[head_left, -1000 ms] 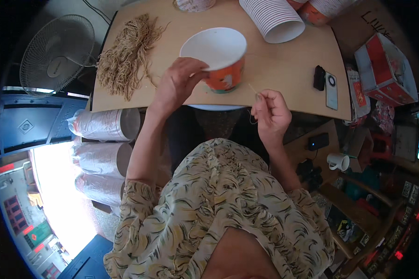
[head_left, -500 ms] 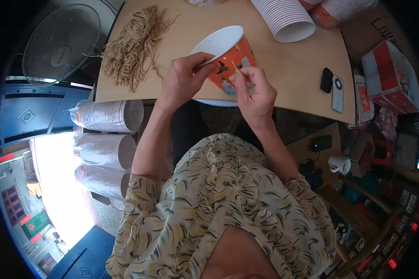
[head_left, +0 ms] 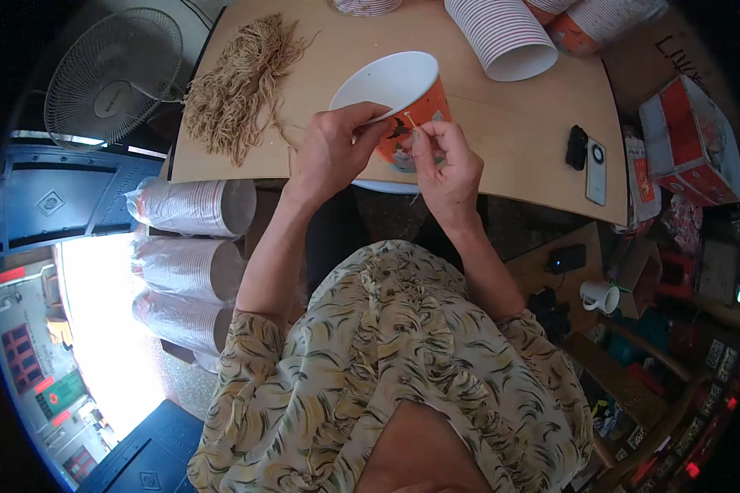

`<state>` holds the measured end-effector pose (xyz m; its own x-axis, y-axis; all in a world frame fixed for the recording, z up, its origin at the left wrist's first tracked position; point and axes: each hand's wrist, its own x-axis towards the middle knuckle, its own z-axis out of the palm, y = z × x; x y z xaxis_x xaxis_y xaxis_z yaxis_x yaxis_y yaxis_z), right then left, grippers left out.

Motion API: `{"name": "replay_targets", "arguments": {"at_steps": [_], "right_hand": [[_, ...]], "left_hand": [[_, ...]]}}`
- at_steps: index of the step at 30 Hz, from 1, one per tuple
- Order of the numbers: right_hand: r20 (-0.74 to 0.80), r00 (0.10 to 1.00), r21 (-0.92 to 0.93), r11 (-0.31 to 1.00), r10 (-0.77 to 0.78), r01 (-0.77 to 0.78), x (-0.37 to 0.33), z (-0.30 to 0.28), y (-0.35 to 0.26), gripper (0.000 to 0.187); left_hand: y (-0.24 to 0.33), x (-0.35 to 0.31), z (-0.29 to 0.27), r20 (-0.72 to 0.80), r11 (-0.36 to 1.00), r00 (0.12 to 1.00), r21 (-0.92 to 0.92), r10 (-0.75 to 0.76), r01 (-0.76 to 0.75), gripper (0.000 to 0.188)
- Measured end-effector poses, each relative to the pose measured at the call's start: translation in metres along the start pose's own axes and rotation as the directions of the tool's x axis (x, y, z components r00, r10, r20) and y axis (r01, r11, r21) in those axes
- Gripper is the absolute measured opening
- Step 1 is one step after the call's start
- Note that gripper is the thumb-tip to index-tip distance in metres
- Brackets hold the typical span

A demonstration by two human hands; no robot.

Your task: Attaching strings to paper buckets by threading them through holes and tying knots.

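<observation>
A paper bucket (head_left: 429, 105), white inside and orange with dark printed figures outside, is tilted over the table's near edge. My left hand (head_left: 330, 149) is closed on its near-left rim, thumb and fingers pinching the wall. Beside the bucket's orange side, my right hand (head_left: 452, 174) pinches a thin tan cord (head_left: 411, 121), whose short tip sticks up above the fingertips against the print. How the cord joins the bucket is hidden by my fingers. A heap of tan cords (head_left: 237, 97) lies on the table to the left, with a loose strand reaching toward my left wrist.
Stacked paper buckets (head_left: 501, 37) lie at the table's far right. A phone (head_left: 596, 172) and a black object (head_left: 576, 148) rest near the right edge. Wrapped bucket stacks (head_left: 181, 205) stand below left, by a fan (head_left: 111, 99). A white mug (head_left: 600, 296) is lower right.
The bucket's rim sits slightly lower in the picture and has turned a little. My right hand has shifted slightly left, and the cord tip shows higher against the orange side. Both grips persist.
</observation>
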<state>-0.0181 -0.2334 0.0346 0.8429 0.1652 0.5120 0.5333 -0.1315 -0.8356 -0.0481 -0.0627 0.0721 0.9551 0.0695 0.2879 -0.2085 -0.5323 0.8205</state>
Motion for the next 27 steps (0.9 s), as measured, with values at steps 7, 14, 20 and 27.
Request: {"name": "replay_targets", "arguments": {"at_steps": [7, 14, 20, 27], "right_hand": [[0.021, 0.999, 0.007, 0.999, 0.043, -0.043, -0.008, -0.002, 0.014, 0.010], [0.024, 0.987, 0.088, 0.983, 0.160, -0.161, -0.026, -0.009, 0.024, 0.006], [0.152, 0.926, 0.273, 0.886, 0.346, -0.376, -0.030, -0.023, 0.034, 0.007], [0.065, 0.969, 0.169, 0.954, 0.240, -0.247, -0.021, -0.042, 0.029, 0.015]], "left_hand": [[0.009, -0.007, 0.011, 0.010, 0.990, 0.998, 0.125, 0.068, -0.068, 0.017], [0.008, -0.021, 0.030, 0.069, 0.965, 0.984, 0.193, 0.166, -0.176, 0.013], [0.003, -0.025, 0.046, 0.044, 0.976, 0.992, 0.176, 0.120, -0.126, 0.017], [0.001, -0.023, 0.055, 0.033, 0.990, 0.996, 0.111, 0.085, -0.089, 0.019]]}}
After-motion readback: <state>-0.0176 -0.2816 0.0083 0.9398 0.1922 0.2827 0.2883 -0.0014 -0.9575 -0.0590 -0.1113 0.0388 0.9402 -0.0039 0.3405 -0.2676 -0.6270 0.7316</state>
